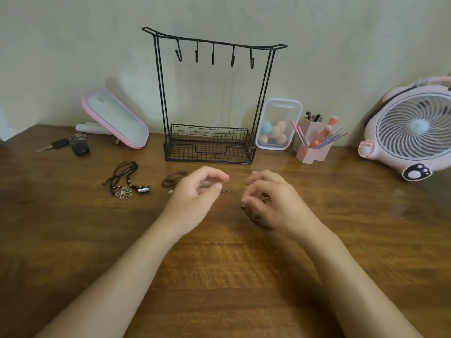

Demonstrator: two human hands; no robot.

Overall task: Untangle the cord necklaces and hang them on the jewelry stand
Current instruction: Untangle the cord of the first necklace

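A black wire jewelry stand [210, 98] with several bare hooks and a basket base stands at the back centre of the wooden table [219, 276]. A tangle of black cord necklaces [125, 179] with a flower pendant lies at the left. A brown cord necklace [172, 180] lies coiled just left of my left hand [195, 193]. That hand hovers over it with loosely curved fingers, thumb and forefinger apart. My right hand [271, 203] curls its fingers round a small bundle of cord [263, 197]; most of the bundle is hidden under the hand.
Keys [70, 145] and a tilted pink mirror [116, 118] sit at the back left. To the right of the stand are a clear box of sponges [278, 125], a pink pen holder [312, 142] and a pink fan [412, 132].
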